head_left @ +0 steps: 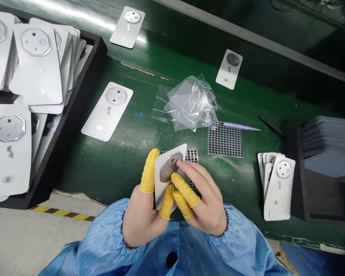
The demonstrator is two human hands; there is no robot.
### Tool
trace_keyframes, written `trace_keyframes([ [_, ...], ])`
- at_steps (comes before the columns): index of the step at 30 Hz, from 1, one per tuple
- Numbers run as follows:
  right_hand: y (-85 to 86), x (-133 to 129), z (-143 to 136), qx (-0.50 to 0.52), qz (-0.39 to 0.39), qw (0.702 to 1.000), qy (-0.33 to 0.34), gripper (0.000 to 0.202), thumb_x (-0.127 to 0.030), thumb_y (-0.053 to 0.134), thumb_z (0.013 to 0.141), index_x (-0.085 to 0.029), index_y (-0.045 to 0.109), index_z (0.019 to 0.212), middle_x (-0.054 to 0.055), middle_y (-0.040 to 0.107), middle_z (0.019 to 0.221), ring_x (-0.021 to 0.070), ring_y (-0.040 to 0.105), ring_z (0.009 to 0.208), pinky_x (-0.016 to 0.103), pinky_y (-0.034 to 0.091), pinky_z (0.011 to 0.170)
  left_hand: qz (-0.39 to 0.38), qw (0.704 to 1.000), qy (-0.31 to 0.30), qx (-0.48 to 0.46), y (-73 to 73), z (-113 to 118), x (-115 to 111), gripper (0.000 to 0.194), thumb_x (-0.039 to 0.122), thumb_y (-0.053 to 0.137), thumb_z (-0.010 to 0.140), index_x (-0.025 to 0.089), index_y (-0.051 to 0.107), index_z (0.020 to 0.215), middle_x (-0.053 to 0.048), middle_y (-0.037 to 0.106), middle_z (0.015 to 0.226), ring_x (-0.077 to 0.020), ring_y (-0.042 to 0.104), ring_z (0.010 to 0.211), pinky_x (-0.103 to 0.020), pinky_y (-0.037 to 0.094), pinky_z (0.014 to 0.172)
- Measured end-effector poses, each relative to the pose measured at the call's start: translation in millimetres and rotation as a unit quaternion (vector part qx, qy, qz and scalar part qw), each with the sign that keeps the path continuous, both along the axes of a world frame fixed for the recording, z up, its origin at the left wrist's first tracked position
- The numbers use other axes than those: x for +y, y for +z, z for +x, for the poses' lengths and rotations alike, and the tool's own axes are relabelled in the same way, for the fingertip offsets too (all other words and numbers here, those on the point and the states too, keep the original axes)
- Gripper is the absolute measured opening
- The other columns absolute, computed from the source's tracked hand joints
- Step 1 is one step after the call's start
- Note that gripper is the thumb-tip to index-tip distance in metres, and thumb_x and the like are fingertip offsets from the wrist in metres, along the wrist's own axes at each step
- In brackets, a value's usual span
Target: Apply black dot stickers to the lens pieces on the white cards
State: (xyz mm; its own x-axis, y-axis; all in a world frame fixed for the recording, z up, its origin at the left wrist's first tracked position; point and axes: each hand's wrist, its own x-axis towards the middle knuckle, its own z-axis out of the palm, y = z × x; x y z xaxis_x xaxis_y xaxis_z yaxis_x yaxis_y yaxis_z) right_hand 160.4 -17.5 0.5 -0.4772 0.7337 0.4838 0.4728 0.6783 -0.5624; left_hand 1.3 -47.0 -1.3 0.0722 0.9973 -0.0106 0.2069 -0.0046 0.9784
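My left hand point(145, 212), in yellow finger cots, grips a white phone back cover point(161, 191) by its edges and holds it tilted above the table. On the cover's upper part is a silver octagonal camera plate point(167, 168). My right hand point(202, 201) bends over the cover, with a bare fingertip touching the camera plate beside a dark hole. Its cot-covered thumb and finger are close together at the plate's lower edge; whether something tiny is between them is hidden. Partly behind the cover lies a sheet of small black round dots point(192, 157).
Another dot sheet point(225, 143) has purple tweezers point(241, 126) across its top edge. Clear plastic bags point(189, 101) lie behind it. Single covers point(107, 111) rest on the green table. A black tray point(87, 73) at left holds many covers; stacked covers point(280, 188) and a dark bin point(293, 153) stand right.
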Motion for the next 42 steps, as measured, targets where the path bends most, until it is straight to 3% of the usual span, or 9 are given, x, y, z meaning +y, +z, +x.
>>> trace_keyframes([
  [6, -1.6, -2, -2, 0.012, -0.02, 1.0, -0.008, 0.037, -0.014, 0.046, 0.089, -0.012, 0.054, 0.125, 0.022, 0.048, 0.14, 0.0315, 0.047, 0.13, 0.055, 0.053, 0.095, -0.037, 0.998, 0.039, -0.043, 0.6, -1, -2, 0.095, 0.009, 0.07, 0.073, 0.03, 0.02, 0.151, -0.01, 0.054, 0.14, -0.0335, 0.056, 0.123, -0.044, 0.052, 0.098],
  [9, -5.1, 1, -1, 0.016, -0.042, 0.999, 0.01, 0.041, -0.015, 0.045, 0.091, -0.011, 0.05, 0.131, 0.022, 0.044, 0.144, 0.0316, 0.044, 0.133, 0.056, 0.051, 0.098, -0.062, 0.992, 0.051, -0.101, 0.4, 0, 2, 0.089, 0.014, 0.07, 0.075, 0.028, 0.024, 0.15, -0.012, 0.057, 0.137, -0.034, 0.059, 0.119, -0.042, 0.055, 0.092],
  [13, -9.0, 4, 0, 0.073, -0.072, 0.995, 0.015, 0.041, -0.016, 0.048, 0.091, -0.014, 0.051, 0.132, 0.019, 0.052, 0.138, 0.0303, 0.049, 0.129, 0.056, 0.052, 0.098, -0.159, 0.955, 0.132, -0.213, 2.4, 4, 14, 0.059, 0.023, 0.068, 0.081, 0.025, 0.045, 0.135, -0.009, 0.071, 0.114, -0.0258, 0.072, 0.095, -0.029, 0.061, 0.073],
  [17, -9.2, 1, -1, 0.176, -0.074, 0.98, -0.047, 0.04, -0.011, 0.056, 0.087, -0.021, 0.059, 0.126, 0.012, 0.06, 0.13, 0.0281, 0.059, 0.119, 0.051, 0.056, 0.094, -0.218, 0.924, 0.133, -0.283, -0.1, 5, 25, 0.033, 0.027, 0.072, 0.078, 0.021, 0.061, 0.109, -0.006, 0.075, 0.101, -0.0209, 0.073, 0.08, -0.026, 0.061, 0.065],
  [21, -11.2, 0, 0, 0.175, -0.09, 0.974, -0.111, 0.047, -0.006, 0.062, 0.082, -0.022, 0.059, 0.126, 0.012, 0.058, 0.133, 0.026, 0.06, 0.117, 0.044, 0.057, 0.093, -0.197, 0.924, 0.173, -0.279, -10.1, -1, 29, 0.032, 0.027, 0.077, 0.073, 0.018, 0.065, 0.101, -0.005, 0.076, 0.093, -0.0207, 0.073, 0.076, -0.027, 0.06, 0.065],
  [25, -25.7, 1, 9, 0.108, -0.087, 0.987, -0.076, 0.05, -0.003, 0.06, 0.083, -0.017, 0.054, 0.131, 0.016, 0.057, 0.132, 0.0254, 0.056, 0.122, 0.045, 0.053, 0.099, -0.152, 0.928, 0.217, -0.261, -15.7, -17, 30, 0.031, 0.024, 0.081, 0.068, 0.02, 0.069, 0.097, -0.001, 0.076, 0.089, -0.0182, 0.072, 0.076, -0.024, 0.06, 0.068],
  [31, -52.5, -3, 16, 0.003, -0.129, 0.992, -0.008, 0.05, -0.011, 0.058, 0.088, -0.016, 0.045, 0.136, 0.02, 0.048, 0.139, 0.0275, 0.044, 0.133, 0.051, 0.047, 0.105, -0.203, 0.924, 0.175, -0.271, -10.4, -44, 31, 0.022, 0.021, 0.082, 0.068, 0.022, 0.074, 0.089, 0.0, 0.076, 0.077, -0.015, 0.07, 0.061, -0.02, 0.059, 0.055],
  [37, -53.9, -2, 16, 0.002, -0.129, 0.992, -0.016, 0.053, -0.01, 0.054, 0.09, -0.02, 0.041, 0.139, 0.018, 0.048, 0.14, 0.0263, 0.044, 0.133, 0.05, 0.047, 0.105, -0.189, 0.91, 0.167, -0.33, -7.1, -52, 34, 0.023, 0.029, 0.088, 0.057, 0.02, 0.077, 0.074, 0.001, 0.074, 0.063, -0.0111, 0.065, 0.048, -0.017, 0.056, 0.049],
  [42, -55.4, -2, 17, 0.001, -0.127, 0.992, -0.018, 0.051, -0.009, 0.054, 0.089, -0.018, 0.042, 0.138, 0.019, 0.049, 0.138, 0.0262, 0.045, 0.132, 0.05, 0.048, 0.105, -0.148, 0.923, 0.12, -0.336, -7.3, -58, 33, 0.029, 0.039, 0.085, 0.057, 0.015, 0.077, 0.07, -0.005, 0.071, 0.059, -0.0141, 0.064, 0.047, -0.021, 0.056, 0.05],
])
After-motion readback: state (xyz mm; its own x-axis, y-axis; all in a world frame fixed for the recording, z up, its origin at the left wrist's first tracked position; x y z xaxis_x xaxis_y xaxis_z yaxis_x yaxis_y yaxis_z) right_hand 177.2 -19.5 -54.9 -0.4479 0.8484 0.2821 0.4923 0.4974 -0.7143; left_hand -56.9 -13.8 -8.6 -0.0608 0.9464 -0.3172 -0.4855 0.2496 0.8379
